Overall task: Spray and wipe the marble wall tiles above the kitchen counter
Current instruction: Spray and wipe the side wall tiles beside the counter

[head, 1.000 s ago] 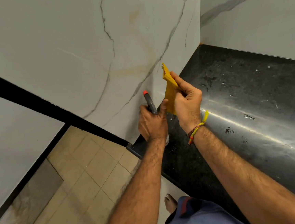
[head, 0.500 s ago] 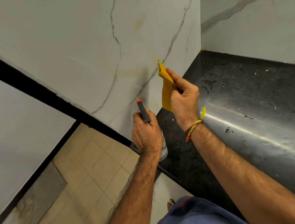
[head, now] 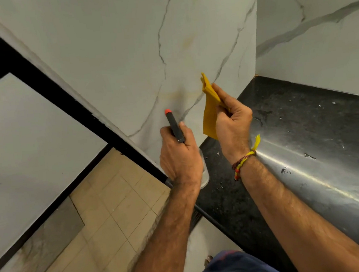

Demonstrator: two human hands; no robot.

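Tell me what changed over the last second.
The left hand drew the spray bottle back from the marble wall and away from the right hand. Nothing was grasped or released. The right hand keeps pinching the yellow cloth near the wall above the black counter.

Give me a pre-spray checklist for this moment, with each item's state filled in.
1. Spray bottle held firmly in the left hand: ok.
2. Red nozzle tip pointing toward the marble wall tile: ok, it angles up at the tile.
3. Yellow cloth ready in the right hand: ok, pinched and hanging just beside the wall.
4. Cloth out of the spray path: ok, it hangs to the right of the nozzle.
5. Finger on the trigger: cannot tell, the hand hides it.
6. Liquid left in the bottle: cannot tell, the bottle body is mostly covered.
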